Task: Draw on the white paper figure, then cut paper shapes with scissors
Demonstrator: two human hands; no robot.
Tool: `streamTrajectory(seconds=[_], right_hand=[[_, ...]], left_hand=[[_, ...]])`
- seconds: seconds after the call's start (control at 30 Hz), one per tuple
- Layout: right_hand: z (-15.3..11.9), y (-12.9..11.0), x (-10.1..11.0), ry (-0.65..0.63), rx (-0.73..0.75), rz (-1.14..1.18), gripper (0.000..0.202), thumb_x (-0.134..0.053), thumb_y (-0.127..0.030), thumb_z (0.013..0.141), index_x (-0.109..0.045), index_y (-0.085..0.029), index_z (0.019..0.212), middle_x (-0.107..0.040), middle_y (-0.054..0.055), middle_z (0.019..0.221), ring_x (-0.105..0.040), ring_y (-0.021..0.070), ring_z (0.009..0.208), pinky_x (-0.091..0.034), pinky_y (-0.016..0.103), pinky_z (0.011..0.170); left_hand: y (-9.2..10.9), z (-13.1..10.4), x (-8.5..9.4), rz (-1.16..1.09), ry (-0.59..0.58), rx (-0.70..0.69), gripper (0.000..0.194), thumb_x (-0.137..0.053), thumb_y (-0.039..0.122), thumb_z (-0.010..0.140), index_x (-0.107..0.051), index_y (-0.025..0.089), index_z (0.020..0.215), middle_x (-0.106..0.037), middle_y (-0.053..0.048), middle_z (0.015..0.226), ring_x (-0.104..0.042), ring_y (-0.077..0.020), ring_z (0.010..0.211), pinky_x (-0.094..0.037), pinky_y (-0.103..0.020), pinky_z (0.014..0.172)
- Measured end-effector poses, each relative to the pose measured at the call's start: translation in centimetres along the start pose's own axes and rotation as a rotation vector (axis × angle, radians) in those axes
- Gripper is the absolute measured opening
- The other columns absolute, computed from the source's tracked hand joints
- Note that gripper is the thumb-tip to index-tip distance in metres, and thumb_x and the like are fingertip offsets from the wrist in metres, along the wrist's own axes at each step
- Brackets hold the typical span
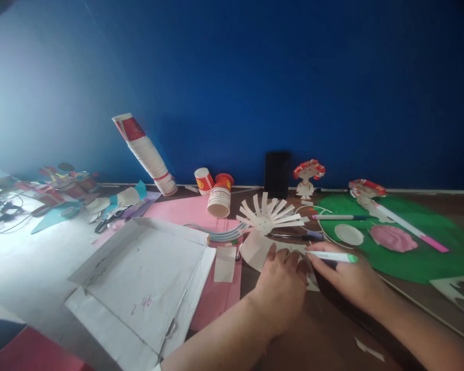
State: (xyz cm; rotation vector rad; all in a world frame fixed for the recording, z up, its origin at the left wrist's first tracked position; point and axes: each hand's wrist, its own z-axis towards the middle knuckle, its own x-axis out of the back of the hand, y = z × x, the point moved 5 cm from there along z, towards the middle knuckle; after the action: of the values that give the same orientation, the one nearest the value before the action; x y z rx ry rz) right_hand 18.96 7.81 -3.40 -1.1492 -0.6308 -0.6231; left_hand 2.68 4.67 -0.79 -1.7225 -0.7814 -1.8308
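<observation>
Nearest, a torn white scrap (368, 349) lies on the dark worktop (317, 335). Just beyond it, the left hand (282, 286) rests over a white paper piece (255, 250), fingers bent down onto it; whether its grip pinches the edge I cannot tell. Beside it, the right hand (348, 281) has its grip closed around a green-ended marker (332, 256), slanted low over the same paper's right side; whether the tip touches is unclear. To the left sits a shallow white paper tray (116, 268) with handwriting inside, partly over a pink sheet (170, 210), and between tray and hand lies a small white rectangle (225, 264). Past the hands come a black pen (294, 237) and a fringed paper disc (265, 221), strips fanned outward. On the right, a green sheet (429, 268) bears a white oval (348, 234), a crinkled pink piece (393, 238) and a pink-capped marker (400, 220). Farther back, a paper figure (305, 188) with a red-and-white top stands near a black slab (277, 175), while a tall cup stack (149, 157) leans before the blue wall (232, 77).
</observation>
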Motion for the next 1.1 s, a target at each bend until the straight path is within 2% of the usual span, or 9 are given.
streamTrajectory(seconds=[0.4, 0.83, 1.1], right_hand=[[-0.1, 0.0, 0.2, 0.016, 0.012, -0.035, 0.022, -0.061, -0.045, 0.093, -0.078, -0.031, 0.094, -0.086, 0.001, 0.093, -0.082, 0.0256, 0.083, -0.063, 0.034, 0.075], [-0.1, 1.0, 0.0, 0.003, -0.01, -0.021, 0.025, -0.061, -0.049, 0.094, -0.078, -0.03, 0.096, -0.085, 0.002, 0.097, -0.081, 0.0264, 0.087, -0.062, 0.037, 0.083], [-0.5, 1.3, 0.1, -0.012, -0.009, -0.051, 0.025, -0.06, -0.049, 0.095, -0.077, -0.029, 0.095, -0.085, 0.002, 0.095, -0.081, 0.0259, 0.083, -0.061, 0.036, 0.077]], left_hand=[[-0.1, 0.0, -0.7, 0.023, 0.047, -0.005, 0.039, -0.046, 0.028, 0.106, -0.067, 0.012, 0.135, -0.065, -0.015, 0.139, -0.059, -0.0302, 0.127, -0.039, -0.051, 0.122], [-0.1, -0.1, -0.4, 0.017, 0.011, 0.003, 0.041, -0.043, 0.026, 0.107, -0.065, 0.01, 0.138, -0.063, -0.015, 0.145, -0.058, -0.0303, 0.13, -0.037, -0.052, 0.124], [-0.1, 0.0, -0.5, 0.026, -0.002, -0.001, 0.041, -0.043, 0.026, 0.106, -0.065, 0.01, 0.137, -0.062, -0.015, 0.146, -0.057, -0.0301, 0.131, -0.036, -0.053, 0.124]])
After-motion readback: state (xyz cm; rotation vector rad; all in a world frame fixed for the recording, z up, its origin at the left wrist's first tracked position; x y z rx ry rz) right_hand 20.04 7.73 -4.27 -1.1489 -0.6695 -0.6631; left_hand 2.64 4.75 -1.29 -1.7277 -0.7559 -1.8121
